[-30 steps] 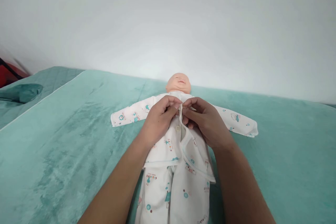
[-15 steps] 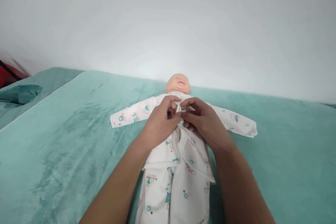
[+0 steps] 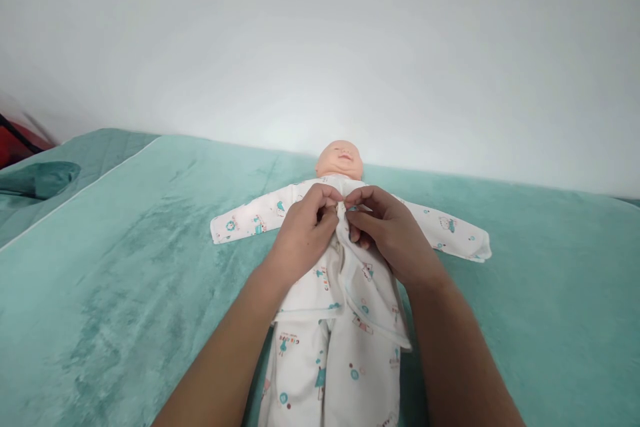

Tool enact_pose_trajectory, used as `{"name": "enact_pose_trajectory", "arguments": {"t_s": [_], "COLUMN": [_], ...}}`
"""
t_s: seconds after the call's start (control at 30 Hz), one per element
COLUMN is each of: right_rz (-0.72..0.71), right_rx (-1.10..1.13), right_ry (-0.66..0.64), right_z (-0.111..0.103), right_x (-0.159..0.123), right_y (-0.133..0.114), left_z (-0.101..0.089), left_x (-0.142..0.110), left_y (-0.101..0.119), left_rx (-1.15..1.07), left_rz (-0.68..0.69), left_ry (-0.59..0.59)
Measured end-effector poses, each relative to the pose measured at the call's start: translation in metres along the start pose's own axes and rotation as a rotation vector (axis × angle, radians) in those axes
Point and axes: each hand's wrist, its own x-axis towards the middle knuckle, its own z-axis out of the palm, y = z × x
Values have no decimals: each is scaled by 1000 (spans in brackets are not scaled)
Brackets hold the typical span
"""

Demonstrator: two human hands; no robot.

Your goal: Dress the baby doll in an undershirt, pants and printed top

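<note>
White printed cotton-like jacket (image 3: 367, 280) lies on the doll (image 3: 340, 159), face up on the teal cover (image 3: 130, 247). Left hand (image 3: 309, 230) and right hand (image 3: 393, 230) nearly meet at the upper chest, fingertips pinching the front edges; button there hidden. Lower front parts over matching trousers (image 3: 363, 380). Sleeves spread sideways. Doll's head points toward the pale wall (image 3: 320, 47).

From where I stand, the top (image 3: 310, 290) and trousers (image 3: 357, 383) match: white, scattered with little teal figures, teal and brown dots, and small reddish lettering. The doll's head (image 3: 340, 160) is plain peachy pink. The sheet (image 3: 125, 267) is mottled sea-green, its edging (image 3: 80, 191) whitish; the wall (image 3: 320, 47) is plain greyish white.
</note>
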Motion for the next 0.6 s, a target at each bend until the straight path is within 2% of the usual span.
{"name": "enact_pose_trajectory", "arguments": {"t_s": [0.3,0.47,0.6], "right_rz": [-8,2,-8], "right_rx": [11,11,7], "right_ry": [36,53,60], "right_z": [0,1,1], "right_x": [1,1,1], "right_y": [0,0,2], "left_z": [3,6,6], "left_x": [-1,-3,-2], "left_y": [9,12,11], "left_rx": [30,144,209], "left_rz": [-75,-117,-99], "left_ry": [14,14,18]}}
